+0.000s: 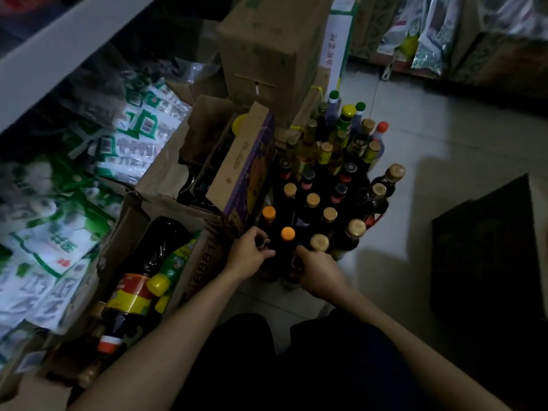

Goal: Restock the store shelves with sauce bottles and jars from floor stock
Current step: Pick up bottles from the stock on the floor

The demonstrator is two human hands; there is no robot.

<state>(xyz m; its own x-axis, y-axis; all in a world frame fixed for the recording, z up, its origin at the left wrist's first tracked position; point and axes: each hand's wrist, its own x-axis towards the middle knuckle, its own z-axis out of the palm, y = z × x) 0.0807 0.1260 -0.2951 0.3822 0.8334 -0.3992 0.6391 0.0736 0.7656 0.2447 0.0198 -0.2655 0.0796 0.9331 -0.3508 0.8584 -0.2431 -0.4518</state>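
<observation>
Many sauce bottles (320, 185) stand clustered on the tiled floor (430, 129). At the near edge, the left grip (249, 253) curls round a dark-capped bottle (262, 241). The right grip (314, 271) closes round a dark bottle (294, 264). An orange-capped bottle (287, 234) stands between them. An open carton (207, 262) of bottles lies to the left, beside green-and-white packets (59, 247).

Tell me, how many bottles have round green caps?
2. One pale bottle with a round green cap stands at the back of the floor group beside the tall cardboard box; the second green-capped bottle is just right. Others may be hidden.
</observation>
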